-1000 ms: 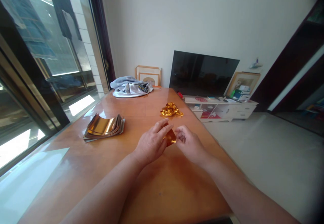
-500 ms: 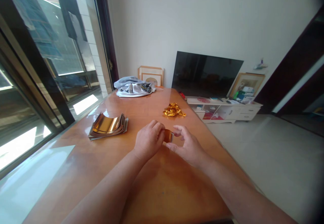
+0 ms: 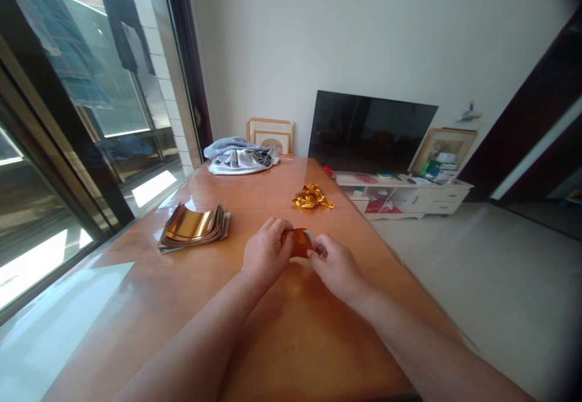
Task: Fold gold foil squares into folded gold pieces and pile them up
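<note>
Over the middle of the wooden table, a small sheet of shiny gold foil paper [image 3: 301,243] is stretched between my hands. My left hand [image 3: 267,245] is closed on its left end, with the fingertips partly hidden behind the knuckles. On the right end, my right hand [image 3: 335,264] pinches the sheet between thumb and fingers near a pale edge. A curved stack of gold foil sheets [image 3: 193,226] lies to the left of my hands. Beyond them sits a crumpled heap of gold foil pieces [image 3: 313,197].
The glossy table [image 3: 291,341] carries a bundle of grey cloth [image 3: 240,156] at its far end and a pale sheet [image 3: 68,323] at its left edge. Behind stand a television [image 3: 373,132] and a low white cabinet [image 3: 418,199]. Glass doors [image 3: 109,87] line the left.
My right hand has moved in and closed from an open curl onto the sheet's right end. The foil is now spread wider between both hands, while my left hand keeps its hold.
</note>
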### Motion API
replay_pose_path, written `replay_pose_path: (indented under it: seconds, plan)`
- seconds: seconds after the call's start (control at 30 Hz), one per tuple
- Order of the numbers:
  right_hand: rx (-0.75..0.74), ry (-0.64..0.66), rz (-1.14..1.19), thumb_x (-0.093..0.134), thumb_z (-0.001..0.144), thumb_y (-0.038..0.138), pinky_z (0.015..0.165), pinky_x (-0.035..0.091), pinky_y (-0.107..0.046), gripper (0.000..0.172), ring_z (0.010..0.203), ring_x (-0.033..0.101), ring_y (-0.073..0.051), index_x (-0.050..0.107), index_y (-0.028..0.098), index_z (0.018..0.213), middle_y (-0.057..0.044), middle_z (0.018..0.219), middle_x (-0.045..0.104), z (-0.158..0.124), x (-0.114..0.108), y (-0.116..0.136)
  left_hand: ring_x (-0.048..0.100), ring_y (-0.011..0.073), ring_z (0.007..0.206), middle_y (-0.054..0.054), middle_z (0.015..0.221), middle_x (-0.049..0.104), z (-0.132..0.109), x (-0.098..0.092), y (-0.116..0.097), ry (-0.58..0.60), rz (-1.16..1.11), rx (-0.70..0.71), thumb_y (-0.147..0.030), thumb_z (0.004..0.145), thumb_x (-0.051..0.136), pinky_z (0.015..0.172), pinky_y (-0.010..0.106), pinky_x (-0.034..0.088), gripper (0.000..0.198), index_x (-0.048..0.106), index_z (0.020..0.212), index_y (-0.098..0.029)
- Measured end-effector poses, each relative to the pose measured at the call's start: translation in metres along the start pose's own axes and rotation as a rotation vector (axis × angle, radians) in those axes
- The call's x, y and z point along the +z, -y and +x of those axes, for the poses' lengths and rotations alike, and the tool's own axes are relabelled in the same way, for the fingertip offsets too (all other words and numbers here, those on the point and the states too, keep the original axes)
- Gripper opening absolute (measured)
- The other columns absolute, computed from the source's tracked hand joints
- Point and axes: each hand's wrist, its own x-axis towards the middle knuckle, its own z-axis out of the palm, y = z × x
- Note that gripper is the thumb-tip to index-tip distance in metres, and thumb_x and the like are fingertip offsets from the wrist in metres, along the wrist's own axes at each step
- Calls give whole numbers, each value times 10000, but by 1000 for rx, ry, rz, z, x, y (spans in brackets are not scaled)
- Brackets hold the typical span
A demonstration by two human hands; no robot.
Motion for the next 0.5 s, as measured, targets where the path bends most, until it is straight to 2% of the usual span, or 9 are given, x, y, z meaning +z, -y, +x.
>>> replay_pose_path:
  seconds: [0.13, 0.23, 0.3, 0.4, 0.5]
  plan:
    - [-87, -114, -95, 528, 903, 215, 683, 384, -288, 49, 757, 586, -187, 556, 241, 873, -8, 804, 645, 5, -8, -5, 630, 196, 1078, 50, 1240, 623, 0, 4, 2, -9, -62, 89, -248, 924, 516, 911, 315, 510, 329, 565, 1248, -274]
    - [-237, -227, -320, 523, 891, 160, 804, 368, -350, 90, 883, 574, -237, 583, 226, 902, -59, 883, 660, 6, -20, -5, 535, 210, 1275, 75, 1406, 534, 0, 8, 4, -24, -145, 193, -195, 897, 533, 1055, 352, 463, 460, 485, 1349, -263]
    - [-317, -252, -462, 521, 892, 141, 859, 337, -393, 120, 937, 550, -261, 602, 221, 931, -82, 950, 669, 5, -26, -6, 465, 212, 1361, 85, 1468, 483, 1, 12, 7, -4, -200, 236, -143, 866, 537, 1108, 368, 430, 503, 466, 1352, -254]
    - [-399, -180, -563, 498, 901, 112, 892, 317, -412, 163, 968, 531, -259, 609, 221, 947, -81, 1034, 671, -2, -28, -10, 435, 210, 1389, 97, 1480, 468, 1, 19, 12, 75, -237, 249, -66, 818, 509, 1119, 372, 422, 518, 476, 1304, -239]
    - [-446, -21, -588, 510, 893, 106, 899, 323, -399, 143, 981, 531, -250, 600, 214, 926, -81, 1070, 668, -10, -25, -17, 552, 197, 1255, 92, 1356, 561, -1, 25, 16, 208, -196, 204, -37, 811, 457, 1051, 341, 468, 473, 504, 1240, -232]
